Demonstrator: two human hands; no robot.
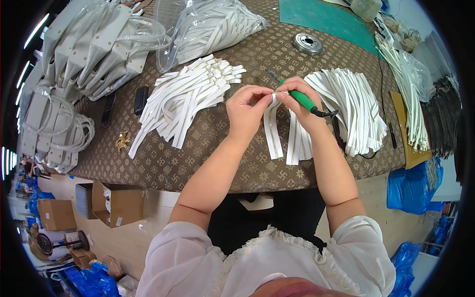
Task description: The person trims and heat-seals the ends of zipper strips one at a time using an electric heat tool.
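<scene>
My left hand pinches the top end of a white zipper strip with gold-coloured teeth. Fingertips of my right hand meet it there, closed on the same end. A green-handled soldering iron rests in my right hand too, its dark tip pointing away to the upper left and its cord trailing right. Below my right hand lie more zipper strips. A fanned pile of zippers is to the right, and another loose pile lies to the left.
White handbags crowd the table's left side. Behind are a plastic bag of zippers, a round metal weight and a green mat. Small gold parts and a black case sit left; a black pen-like tool lies right.
</scene>
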